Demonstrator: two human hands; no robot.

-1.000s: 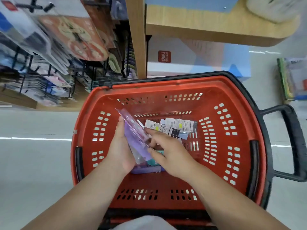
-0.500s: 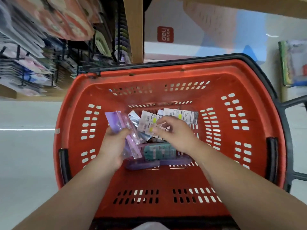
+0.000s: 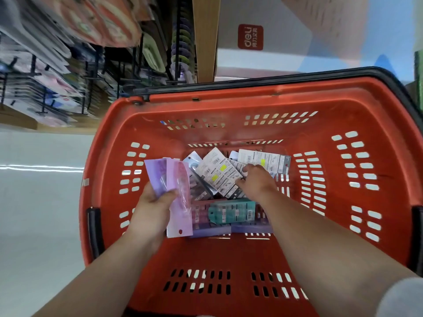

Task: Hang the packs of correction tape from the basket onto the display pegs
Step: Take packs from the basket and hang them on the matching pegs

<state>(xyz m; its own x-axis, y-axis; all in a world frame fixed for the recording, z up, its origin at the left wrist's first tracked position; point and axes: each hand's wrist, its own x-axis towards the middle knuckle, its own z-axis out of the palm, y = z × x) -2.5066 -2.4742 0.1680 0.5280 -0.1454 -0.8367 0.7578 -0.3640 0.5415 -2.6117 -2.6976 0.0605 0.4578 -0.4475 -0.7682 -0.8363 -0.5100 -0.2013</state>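
A red plastic basket (image 3: 343,106) sits on the floor in front of me. Inside it, my left hand (image 3: 151,207) grips a fan of purple and pink correction tape packs (image 3: 174,179). My right hand (image 3: 256,181) reaches into the loose pile of white-backed packs (image 3: 217,172) at the far end, its fingers curled on one of them. A teal pack (image 3: 231,211) and purple packs (image 3: 212,229) lie on the basket floor below my hands. Display pegs (image 3: 45,97) with hanging goods show blurred at the upper left.
A wooden shelf post (image 3: 206,37) rises behind the basket. A white and blue box with a red logo (image 3: 250,37) stands to its right. Grey floor (image 3: 39,202) lies to the left. The basket's black handle (image 3: 398,88) runs round its far right corner.
My right hand has moved from the purple packs forward onto the white-backed pile. My left hand keeps the purple packs, now fanned out more. The view has dropped closer to the basket.
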